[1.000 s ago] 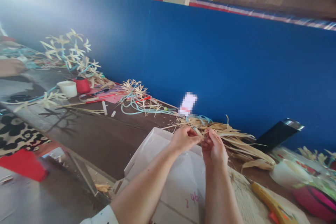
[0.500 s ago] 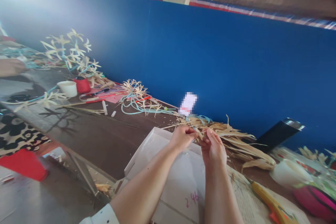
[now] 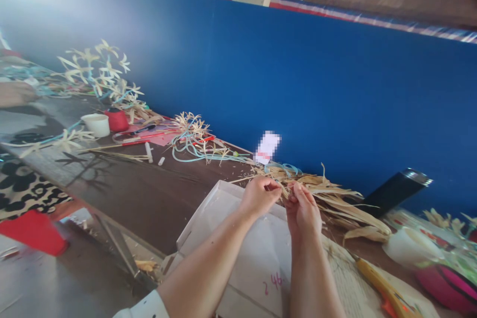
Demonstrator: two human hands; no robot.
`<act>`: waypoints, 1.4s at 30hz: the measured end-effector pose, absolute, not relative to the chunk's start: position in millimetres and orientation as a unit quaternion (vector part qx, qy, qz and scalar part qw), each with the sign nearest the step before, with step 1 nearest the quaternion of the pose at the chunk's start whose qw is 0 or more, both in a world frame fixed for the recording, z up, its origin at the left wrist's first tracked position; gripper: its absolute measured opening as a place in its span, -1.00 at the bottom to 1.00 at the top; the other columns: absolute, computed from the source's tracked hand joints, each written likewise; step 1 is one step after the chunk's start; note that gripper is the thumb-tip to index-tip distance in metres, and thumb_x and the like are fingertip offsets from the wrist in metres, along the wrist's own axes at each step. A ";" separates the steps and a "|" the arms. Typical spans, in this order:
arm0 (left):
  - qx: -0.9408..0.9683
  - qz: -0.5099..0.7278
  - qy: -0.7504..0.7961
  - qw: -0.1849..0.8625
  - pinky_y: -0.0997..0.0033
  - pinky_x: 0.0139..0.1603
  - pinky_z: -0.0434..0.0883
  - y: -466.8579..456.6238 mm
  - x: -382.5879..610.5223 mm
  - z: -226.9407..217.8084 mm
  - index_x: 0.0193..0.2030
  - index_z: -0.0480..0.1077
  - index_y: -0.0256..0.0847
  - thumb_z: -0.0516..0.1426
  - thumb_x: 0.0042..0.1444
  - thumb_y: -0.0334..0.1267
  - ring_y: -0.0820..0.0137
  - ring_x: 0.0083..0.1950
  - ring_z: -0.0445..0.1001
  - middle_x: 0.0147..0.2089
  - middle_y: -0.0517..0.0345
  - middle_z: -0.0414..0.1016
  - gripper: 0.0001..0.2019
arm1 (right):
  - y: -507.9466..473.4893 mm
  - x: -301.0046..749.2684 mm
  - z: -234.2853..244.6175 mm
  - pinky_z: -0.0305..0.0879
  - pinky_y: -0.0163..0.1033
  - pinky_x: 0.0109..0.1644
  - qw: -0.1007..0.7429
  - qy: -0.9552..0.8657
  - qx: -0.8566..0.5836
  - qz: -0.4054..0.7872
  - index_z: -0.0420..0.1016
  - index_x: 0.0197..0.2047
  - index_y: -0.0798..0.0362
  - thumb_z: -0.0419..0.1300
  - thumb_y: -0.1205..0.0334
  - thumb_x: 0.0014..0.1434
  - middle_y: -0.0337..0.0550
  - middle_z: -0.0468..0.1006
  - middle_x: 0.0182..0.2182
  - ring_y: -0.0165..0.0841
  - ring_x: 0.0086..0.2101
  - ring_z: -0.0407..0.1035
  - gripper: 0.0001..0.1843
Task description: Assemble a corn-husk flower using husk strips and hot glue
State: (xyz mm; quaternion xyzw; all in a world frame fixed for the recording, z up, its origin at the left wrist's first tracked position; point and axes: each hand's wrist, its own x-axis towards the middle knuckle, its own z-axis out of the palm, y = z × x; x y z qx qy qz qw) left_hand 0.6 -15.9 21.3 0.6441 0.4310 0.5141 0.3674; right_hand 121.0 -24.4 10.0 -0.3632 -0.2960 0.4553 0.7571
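Observation:
My left hand [image 3: 261,195] and my right hand [image 3: 303,211] are close together over the far edge of a white cardboard box [image 3: 238,278]. Both are closed in a pinch, thumb against fingers. A thin pale strip, seemingly dried husk, shows between the fingertips, though the fingers cover most of it. Just beyond the hands lies a loose heap of dried husk strips [image 3: 335,196], tan and curling. Purple handwritten digits mark the box.
A black flask [image 3: 397,191] leans at the right, with a white tape roll [image 3: 412,247], a yellow cutter [image 3: 383,288] and a pink pouch [image 3: 445,283]. Husk flowers [image 3: 190,124], a white cup [image 3: 96,125] and red thread [image 3: 117,120] stand left. Another person's hand [image 3: 17,94] shows far left.
My left hand has shifted very slightly, its fingertips staying close to my right hand. Both hands keep their pinch, and the things on the table have not moved.

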 end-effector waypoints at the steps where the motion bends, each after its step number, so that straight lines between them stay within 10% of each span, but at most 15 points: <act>1: 0.643 0.518 0.435 0.359 0.53 -0.36 0.27 -16.0 0.7 21.4 -0.44 0.48 -0.21 0.11 -0.03 -0.19 0.50 -0.40 0.34 -0.42 0.21 0.46 -0.83 | -24.0 121.2 9.4 0.09 -0.52 -0.62 0.758 -0.295 -0.365 0.453 0.49 -0.38 0.09 0.40 0.24 -0.20 -0.22 0.50 -0.39 -0.63 -0.60 0.13 -0.73; 24: 0.615 0.498 0.492 0.363 0.54 -0.29 0.30 -13.1 -0.2 20.6 -0.33 0.50 -0.18 0.12 -0.06 -0.20 0.48 -0.33 0.40 -0.27 0.18 0.51 -0.81 | -23.0 117.7 10.8 0.03 -0.50 -0.67 0.760 -0.302 -0.389 0.425 0.48 -0.40 0.10 0.39 0.22 -0.20 -0.21 0.50 -0.42 -0.62 -0.63 0.08 -0.74; 42: 0.541 0.465 0.429 0.554 0.48 -0.24 0.33 -10.2 -0.1 19.7 -0.34 0.49 -0.28 0.19 -0.11 -0.11 0.45 -0.33 0.42 -0.38 0.13 0.51 -0.73 | -23.2 116.5 8.4 0.03 -0.49 -0.64 0.742 -0.330 -0.382 0.441 0.49 -0.39 0.11 0.39 0.20 -0.18 -0.22 0.50 -0.43 -0.63 -0.62 0.08 -0.73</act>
